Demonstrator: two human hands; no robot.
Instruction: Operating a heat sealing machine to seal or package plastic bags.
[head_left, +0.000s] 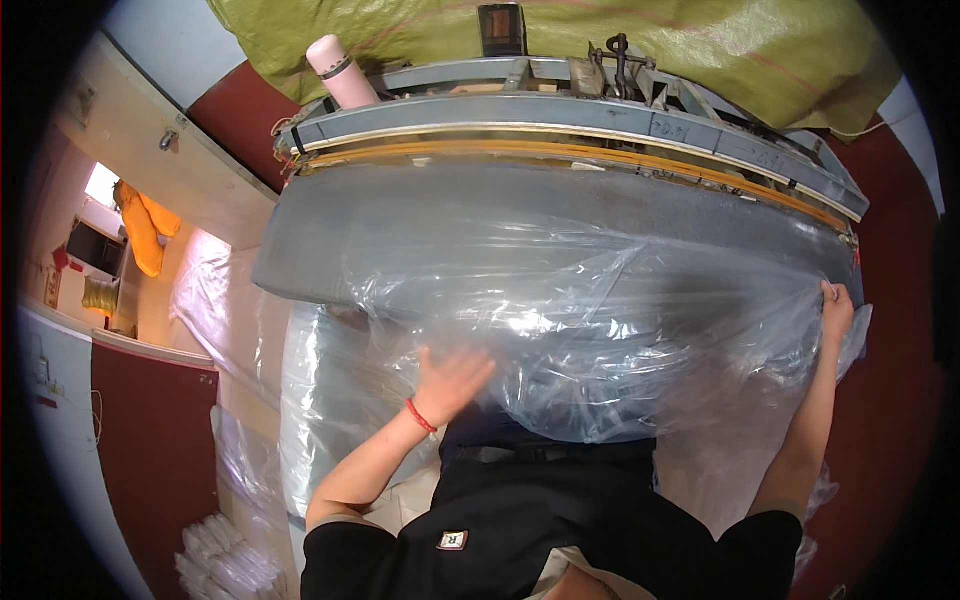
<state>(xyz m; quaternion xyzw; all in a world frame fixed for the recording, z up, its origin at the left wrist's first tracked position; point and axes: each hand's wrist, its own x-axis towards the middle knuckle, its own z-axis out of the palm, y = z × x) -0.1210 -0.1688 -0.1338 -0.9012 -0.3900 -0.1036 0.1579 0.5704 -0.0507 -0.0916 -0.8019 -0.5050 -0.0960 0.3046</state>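
Observation:
A wide sheet of clear plastic film (600, 340) lies over the grey work surface (330, 220) and hangs off its near edge toward my body. At the far right, my right hand (838, 308) pinches the film's edge, its fingers closed. My left hand (455, 378), with a red cord bracelet on the wrist, is over the film's near left part. Its fingers are stretched out and somewhat blurred, and nothing shows in its grip. Whether that palm touches the film I cannot tell.
Behind the surface runs a metal sealing-machine frame (450, 118) with an orange strip. A pink bottle (342, 72) stands on it at the left. A large plastic roll (305, 410) is at my left, and bundled clear bags (230, 560) lie low left. An open door (165, 130) is beyond.

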